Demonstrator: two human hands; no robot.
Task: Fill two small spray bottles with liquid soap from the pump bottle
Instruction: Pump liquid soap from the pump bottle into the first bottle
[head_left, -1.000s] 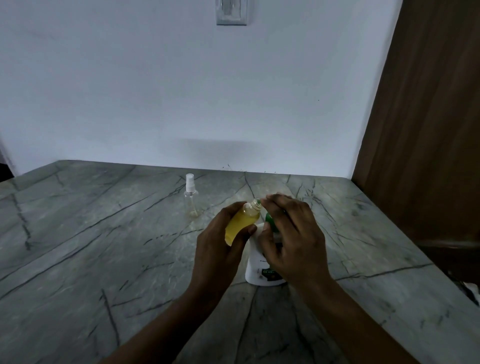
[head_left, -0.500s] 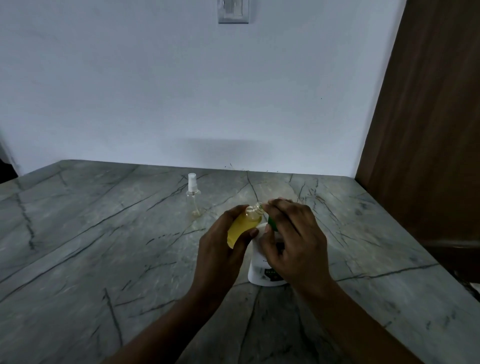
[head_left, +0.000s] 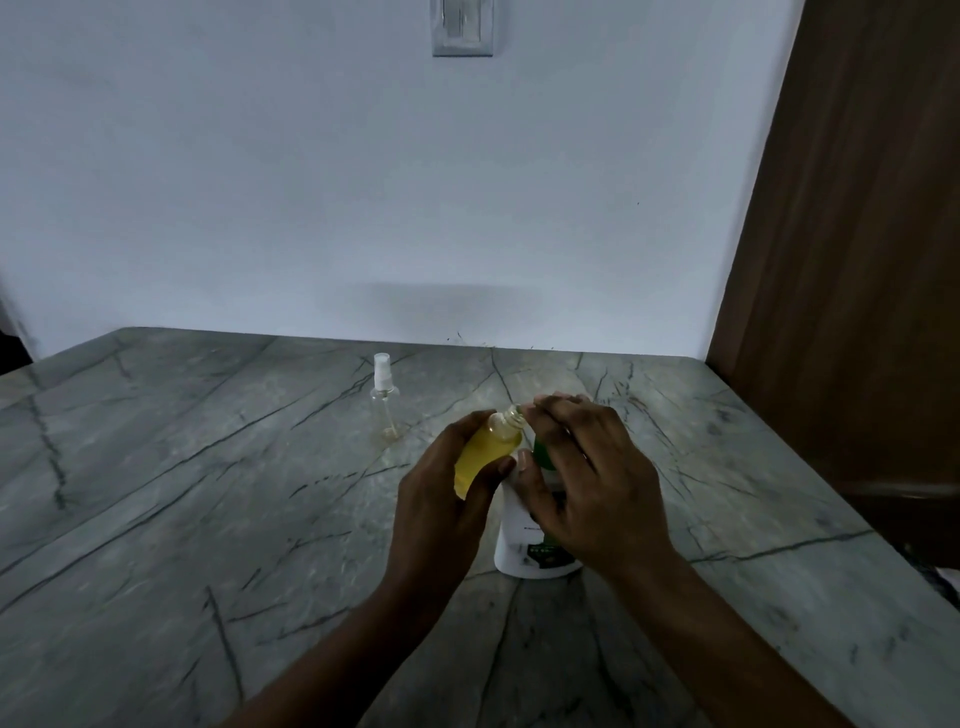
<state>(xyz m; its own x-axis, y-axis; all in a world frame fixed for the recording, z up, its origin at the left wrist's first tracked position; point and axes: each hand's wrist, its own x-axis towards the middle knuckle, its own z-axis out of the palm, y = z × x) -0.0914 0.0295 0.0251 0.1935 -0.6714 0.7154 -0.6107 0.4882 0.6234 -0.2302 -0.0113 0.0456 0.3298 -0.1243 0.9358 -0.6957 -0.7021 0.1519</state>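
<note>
Left hand: the left hand (head_left: 441, 499) was wrapped round a small clear plastic spray bottle, uncapped and mostly full of yellow soap (head_left: 485, 452), with the thumb on the near side of its body.
Filled spray bottle: it was held off the bench, mid-scene, tilted with its open neck leaning right toward the pump outlet, likely so that soap would drop straight in.
Right hand: the right hand (head_left: 587, 483) was arched over the top of a white plastic pump bottle with a green pump head (head_left: 519, 551). Its fingers curled over the head and the thumb lay against the green part (head_left: 543, 452), a grip that looked ready for pressing down.
Pump bottle: it stood upright on the grey veined stone bench (head_left: 208, 493), near-centre and just right of the filled spray bottle. The nozzle tip was hidden by fingers, so I couldn't tell whether soap was flowing.
Second spray bottle: a clear plastic spray bottle with a white spray cap (head_left: 385, 410) stood upright far-left of the hands and well apart from them. It held only a trace of yellowish liquid at the bottom and was probably parked out of the way until its turn.
Progress: my guess was that the first bottle was close to full, while the second was not yet filled.
Risk: the narrow neck made drips down the side likely if the aim slipped.
Background: a pale wall stood behind the bench, with a switch plate (head_left: 462, 26) high up and a brown wooden panel (head_left: 857, 260) at the right.
</note>
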